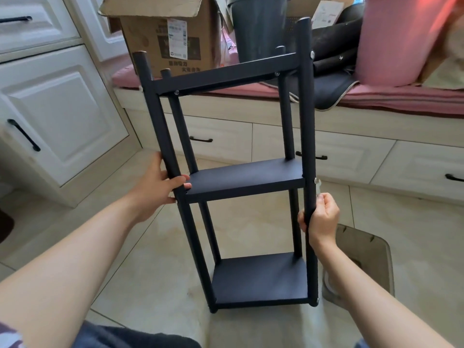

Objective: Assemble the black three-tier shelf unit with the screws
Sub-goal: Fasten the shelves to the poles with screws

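Observation:
The black three-tier shelf unit [247,180] stands upright on the tiled floor in front of me, tilted a little to the left at the top. Silver screw heads [312,54] show at the joints of its posts and boards. My left hand [157,188] grips the front left post at the middle board, thumb on the board's edge. My right hand [320,217] grips the front right post just below the middle board. A small light-coloured object [318,187] sticks up above that hand's fingers; I cannot tell what it is.
White cabinet doors [62,116] stand at the left. A low drawer bench [351,156] with a pink cushion runs behind, holding a cardboard box [160,33], a dark bin [258,26] and a pink tub [399,38]. A brown stool [364,257] sits at the right.

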The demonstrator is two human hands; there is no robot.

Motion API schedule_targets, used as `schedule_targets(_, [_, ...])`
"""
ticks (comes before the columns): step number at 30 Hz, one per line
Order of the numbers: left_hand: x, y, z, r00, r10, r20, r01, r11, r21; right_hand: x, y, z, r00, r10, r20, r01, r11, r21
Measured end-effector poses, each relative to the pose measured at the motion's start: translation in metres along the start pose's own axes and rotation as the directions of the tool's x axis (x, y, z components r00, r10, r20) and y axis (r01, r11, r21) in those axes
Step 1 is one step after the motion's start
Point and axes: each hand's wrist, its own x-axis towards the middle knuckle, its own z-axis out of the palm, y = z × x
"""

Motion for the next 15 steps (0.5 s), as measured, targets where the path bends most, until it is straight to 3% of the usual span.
schedule_targets(9, [0.008, 0.005, 0.016, 0.998, 0.050, -0.040, -0.049, 0.999, 0.020, 0.002, 0.007, -0.005, 0.998, -0.021, -0.066, 0.001, 0.956, -0.293])
schedule_targets(15, [0.006, 0.003, 0.018, 0.993, 0.020, -0.115, -0.024, 0.999, -0.033, 0.000, -0.020, -0.006, 0.953, -0.237, -0.187, 0.160, 0.923, -0.351])
